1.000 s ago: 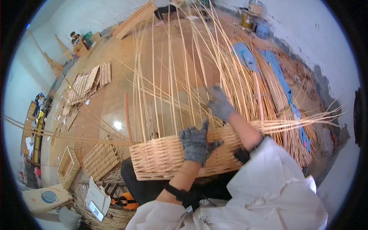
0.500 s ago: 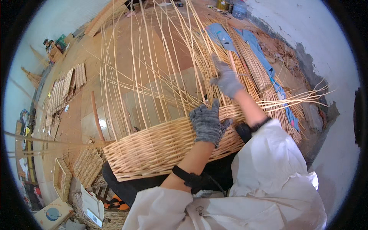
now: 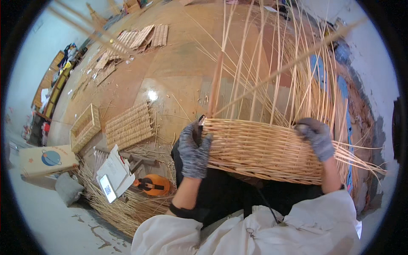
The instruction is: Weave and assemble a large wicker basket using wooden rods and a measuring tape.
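A half-woven wicker basket side (image 3: 259, 148) lies across my lap, with tall upright willow rods (image 3: 256, 80) rising from its far edge. My left hand (image 3: 194, 148), in a grey knitted glove, grips its left end, thumb on the near face. At the upper edge near the right end, my right hand (image 3: 316, 137) in a matching glove is curled over the rim. A thicker reddish-brown stick (image 3: 216, 87) stands at the left corner. One long rod (image 3: 293, 63) slants up to the right from that corner. Loose rod ends (image 3: 359, 159) stick out past the right end.
At left are a woven panel (image 3: 129, 126), a shallow wicker tray (image 3: 85, 128), a printed carton (image 3: 49, 160), an orange tool (image 3: 155, 185) and a phone (image 3: 107, 189) on white paper. More woven panels (image 3: 140, 37) lie farther back. Willow bundles (image 3: 312, 78) lie on the right.
My view has swung left. My left hand has gone from the middle of the top edge to the left end. My right hand has come down from among the rods onto the rim.
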The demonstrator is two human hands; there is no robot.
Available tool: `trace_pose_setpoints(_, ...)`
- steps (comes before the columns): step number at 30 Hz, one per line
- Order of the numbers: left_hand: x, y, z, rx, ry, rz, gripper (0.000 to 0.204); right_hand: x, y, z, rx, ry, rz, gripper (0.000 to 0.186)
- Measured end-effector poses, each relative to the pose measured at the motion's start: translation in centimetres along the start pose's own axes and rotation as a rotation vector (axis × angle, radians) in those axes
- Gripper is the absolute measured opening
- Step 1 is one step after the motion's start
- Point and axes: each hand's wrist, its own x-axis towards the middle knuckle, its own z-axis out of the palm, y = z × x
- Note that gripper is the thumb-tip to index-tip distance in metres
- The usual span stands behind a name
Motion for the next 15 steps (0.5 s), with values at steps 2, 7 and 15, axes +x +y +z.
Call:
trace_pose_setpoints(2,1.4,-0.2,-1.6,-0.047,-0.094,-0.092,0.048,2.2,-4.0,5.1,-0.082,-0.106,-0.259,0.025)
trace_pose_setpoints(7,7.9,2.3,-0.8,0.042,-0.266,0.182,0.055,5.4,-8.5,14.5,-0.035,-0.017,-0.629,0.019)
trace_pose_setpoints(15,18.0,3.1,2.4,0.805,-0.329,0.250,0.064,5.0,-8.5,18.6,0.278,-0.030,-0.520,0.036)
